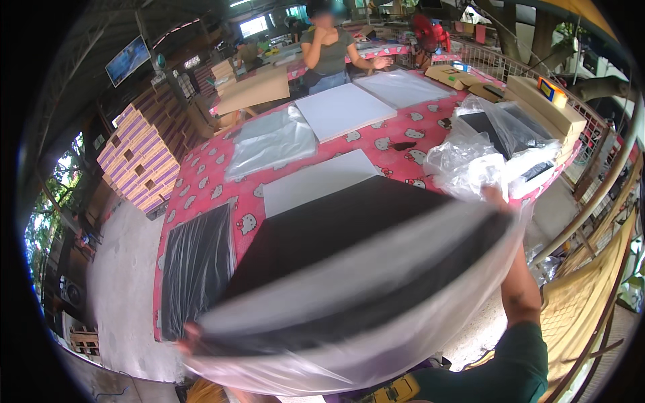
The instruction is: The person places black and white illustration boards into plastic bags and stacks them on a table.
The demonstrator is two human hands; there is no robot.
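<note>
I observe my left hand (190,334) at seven o'clock and my right hand (495,197) at three o'clock, fingers of each clenched on the mouth of a clear plastic bag (349,316). A black panel (316,232) sits partly inside the bag, resting on the pink patterned tabletop (201,181). A white board (316,180) lies at twelve o'clock, touching the panel.

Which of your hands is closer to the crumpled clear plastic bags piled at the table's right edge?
Right. The right hand grips the big bag's far corner just below the crumpled clear bags; the left hand holds the near-left corner, far away.
</note>
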